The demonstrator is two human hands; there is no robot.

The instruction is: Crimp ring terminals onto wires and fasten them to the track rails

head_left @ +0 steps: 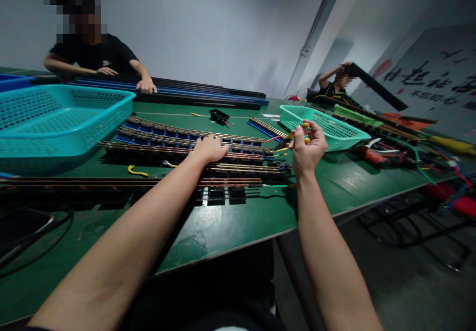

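Note:
My left hand (210, 148) lies over a row of long blue-and-black rails (163, 135) with copper-coloured strips, its fingers spread and pressing on top. In my right hand (310, 147) is a pair of yellow-handled pliers (305, 126). Their dark jaws point left, close to the wire ends at the rails' right tips; whether they grip a wire I cannot tell. A red wire (272, 138) and a yellow wire (281, 149) stick out there. Nearer me, another long black rail (230, 182) with copper strips ends in a green wire (275, 186).
A turquoise basket (111, 100) stands at left, a green basket (349, 134) at right beside a red-and-black power tool (379, 157). A short yellow wire (137, 171) and a small black box (219, 116) lie on the green table (223, 232). Two people work beyond, near long black bars (193, 92).

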